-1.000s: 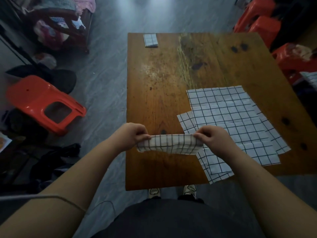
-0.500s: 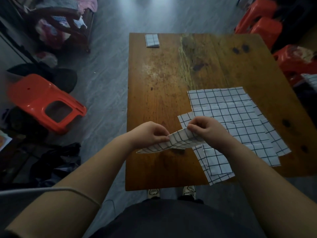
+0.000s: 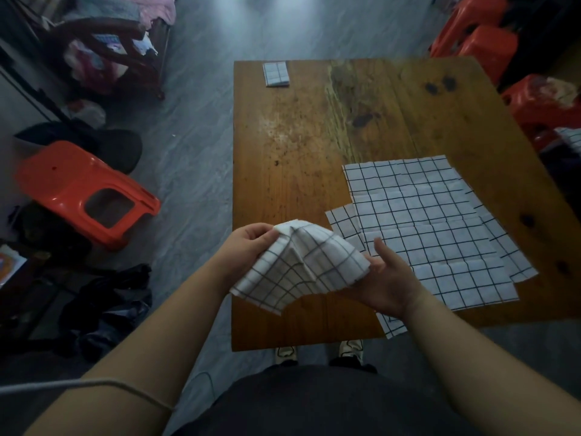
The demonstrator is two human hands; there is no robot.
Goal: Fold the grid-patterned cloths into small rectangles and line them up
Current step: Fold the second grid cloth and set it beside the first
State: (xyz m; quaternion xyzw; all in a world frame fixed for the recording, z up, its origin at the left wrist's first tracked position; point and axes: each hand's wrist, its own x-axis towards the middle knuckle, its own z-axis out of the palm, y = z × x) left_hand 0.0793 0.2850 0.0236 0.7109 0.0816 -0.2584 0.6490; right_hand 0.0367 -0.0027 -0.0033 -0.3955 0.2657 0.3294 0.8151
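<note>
A half-folded grid-patterned cloth (image 3: 301, 265) hangs above the near edge of the wooden table (image 3: 298, 146). My left hand (image 3: 251, 240) pinches its upper left corner. My right hand (image 3: 386, 278) lies palm up under its right edge, thumb raised and fingers hidden beneath the fabric. A pile of several flat grid cloths (image 3: 434, 228) is spread on the table's right half. One small folded grid rectangle (image 3: 276, 74) lies at the far left corner of the table.
An orange plastic stool (image 3: 81, 193) lies tipped on the floor to the left, with dark clothes (image 3: 103, 303) nearer me. More orange stools (image 3: 484, 36) stand at the far right. My shoes (image 3: 317, 352) show under the table's near edge.
The cloth was a narrow band stretched between both hands. The hands came together, then the right hand let go of the top edge and turned palm up under the cloth, which now drapes wider.
</note>
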